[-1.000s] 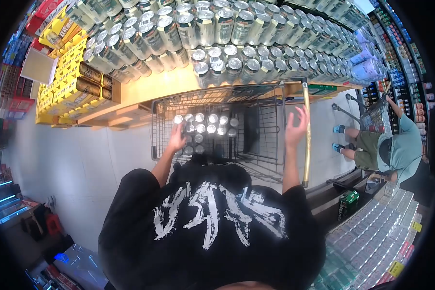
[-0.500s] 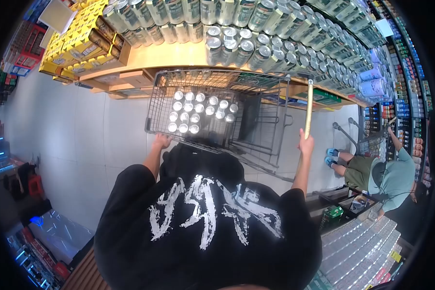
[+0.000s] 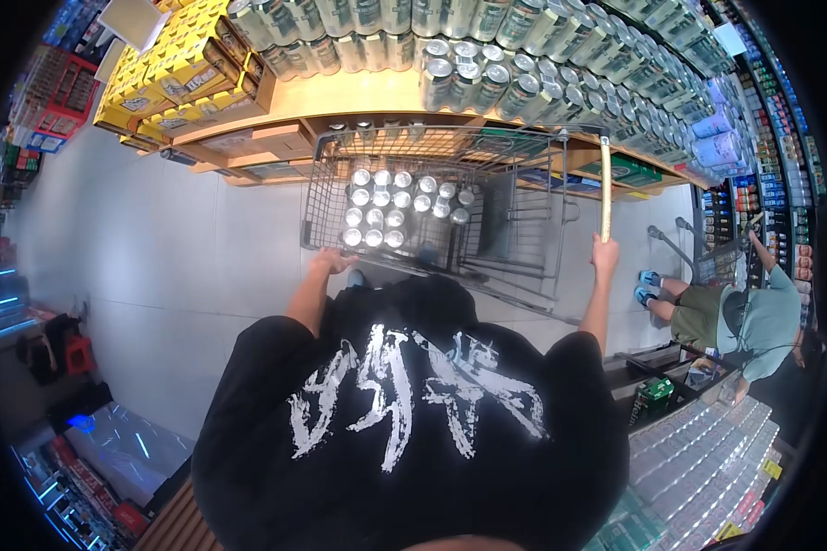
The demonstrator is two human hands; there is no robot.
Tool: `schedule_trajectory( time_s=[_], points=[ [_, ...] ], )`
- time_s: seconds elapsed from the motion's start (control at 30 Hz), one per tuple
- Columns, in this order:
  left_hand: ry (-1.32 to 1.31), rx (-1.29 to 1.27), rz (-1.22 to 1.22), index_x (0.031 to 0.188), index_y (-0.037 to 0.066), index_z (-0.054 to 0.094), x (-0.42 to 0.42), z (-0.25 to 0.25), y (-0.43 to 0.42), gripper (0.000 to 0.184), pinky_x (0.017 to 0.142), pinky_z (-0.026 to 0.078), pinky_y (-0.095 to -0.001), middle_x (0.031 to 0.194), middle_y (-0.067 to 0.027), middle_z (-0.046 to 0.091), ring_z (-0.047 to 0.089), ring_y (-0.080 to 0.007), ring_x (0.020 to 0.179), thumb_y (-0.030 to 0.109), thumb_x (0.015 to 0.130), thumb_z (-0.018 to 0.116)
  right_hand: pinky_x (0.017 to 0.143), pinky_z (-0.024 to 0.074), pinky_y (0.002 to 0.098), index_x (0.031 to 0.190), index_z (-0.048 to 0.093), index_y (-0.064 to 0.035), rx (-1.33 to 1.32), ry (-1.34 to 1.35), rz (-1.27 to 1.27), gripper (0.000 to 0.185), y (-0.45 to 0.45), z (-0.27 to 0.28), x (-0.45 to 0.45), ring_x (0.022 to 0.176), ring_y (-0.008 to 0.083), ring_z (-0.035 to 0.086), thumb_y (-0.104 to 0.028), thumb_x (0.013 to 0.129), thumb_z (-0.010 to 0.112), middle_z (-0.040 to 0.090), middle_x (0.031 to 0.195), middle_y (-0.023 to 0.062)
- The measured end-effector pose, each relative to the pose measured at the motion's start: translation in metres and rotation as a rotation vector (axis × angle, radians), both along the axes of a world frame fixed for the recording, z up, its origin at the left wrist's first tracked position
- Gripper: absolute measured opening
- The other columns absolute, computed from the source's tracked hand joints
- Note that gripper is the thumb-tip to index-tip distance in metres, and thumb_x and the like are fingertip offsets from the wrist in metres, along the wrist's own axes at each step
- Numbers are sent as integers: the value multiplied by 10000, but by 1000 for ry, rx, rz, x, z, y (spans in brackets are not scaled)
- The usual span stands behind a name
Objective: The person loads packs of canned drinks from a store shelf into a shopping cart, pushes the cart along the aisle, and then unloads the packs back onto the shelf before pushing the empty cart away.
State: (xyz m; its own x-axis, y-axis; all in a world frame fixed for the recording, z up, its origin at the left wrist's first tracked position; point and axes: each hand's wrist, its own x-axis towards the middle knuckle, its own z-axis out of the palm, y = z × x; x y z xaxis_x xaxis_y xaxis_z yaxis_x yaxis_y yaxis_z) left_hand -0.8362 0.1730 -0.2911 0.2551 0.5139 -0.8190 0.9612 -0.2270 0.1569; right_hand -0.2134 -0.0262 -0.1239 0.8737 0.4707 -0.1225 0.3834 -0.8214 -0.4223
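A wire shopping cart [image 3: 542,275] stands in front of me, side-on to the shelf. Inside its basket, several packs of silver-topped cans [image 3: 375,218] sit toward the left end. My right hand [image 3: 605,257] is wrapped around the lower end of the cart's pale yellow handle [image 3: 606,188]. At the near left corner of the basket is my left hand [image 3: 334,261], its fingers stretched out along the cart's rim; whether they touch the wire is hard to tell. It holds nothing I can see.
Beyond the cart, a wooden shelf [image 3: 358,92] carries stacked can packs [image 3: 524,87] and yellow cartons [image 3: 188,78]. To the right, a person in a green shirt [image 3: 763,317] stands beside another cart [image 3: 721,262]. Wrapped can packs [image 3: 708,468] are stacked at lower right. Tiled floor [image 3: 156,275] lies left.
The whole view has shifted, so cart, shelf and hands appear farther right. My left hand's fingers look more stretched out; my right hand stays on the handle.
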Motion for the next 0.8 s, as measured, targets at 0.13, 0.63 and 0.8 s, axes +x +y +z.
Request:
schedule_trajectory(
  time_s=[0.13,0.63,0.8],
  points=[
    [-239,156,13,1211,50,595,-35,-12,-7,646,1108,274,-419,1247,-209,570,451,-340,1253,591,865,533,600,497,423,902,671,14,-26,30,-33,377,-5,2,-16,565,299,645,-356,840,631,632,634,178],
    [-131,480,-49,1111,96,515,-109,11,-17,416,789,523,-454,1005,-203,624,626,-344,967,437,885,587,800,485,484,1000,680,-39,-142,-73,-113,373,-16,15,-120,919,412,628,-358,820,611,663,943,234],
    [-174,483,-47,1110,104,517,-143,13,-2,393,779,524,-454,1002,-205,616,633,-352,936,410,879,606,778,487,477,997,677,-28,-130,-93,-103,374,-7,15,-155,900,407,635,-346,817,599,664,913,233]
  ],
)
